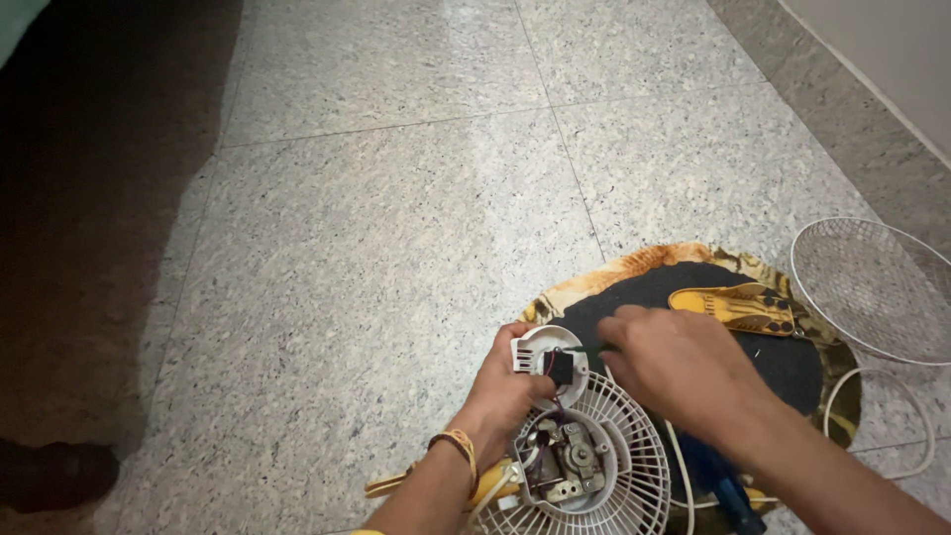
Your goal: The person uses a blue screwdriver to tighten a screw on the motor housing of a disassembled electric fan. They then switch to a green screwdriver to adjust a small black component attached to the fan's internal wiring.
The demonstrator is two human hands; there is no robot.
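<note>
1. My left hand (505, 381) is closed around a small round white plastic cover (543, 352) with a black boxy part (561, 369) and thin wires on it; my thumb lies along its lower edge and my fingers curl behind it.
2. My right hand (674, 367) reaches across from the right, fingertips pinched at the cover's right edge. Something small and dark green shows there, but I cannot tell whether I am gripping it or only touching it.
3. The cover is held just above the white plastic rear fan grille (634, 466), which lies on the floor near me.
4. That grille holds the grey metal fan motor (567, 464), bare and uncovered, sitting in its centre.
5. A round mat with a black middle and a yellow-brown patterned border (654, 263) lies under my right hand.
6. On the mat, beyond my fingers, rests a yellow tool with dark markings (735, 305).
7. A round silver wire front grille (877, 287) lies on the speckled grey stone floor (396, 218), overlapping the mat's right edge.
8. A white cord (921, 441) loops on the floor beside the mat.
9. A blue handle (728, 485) shows under my right forearm.
</note>
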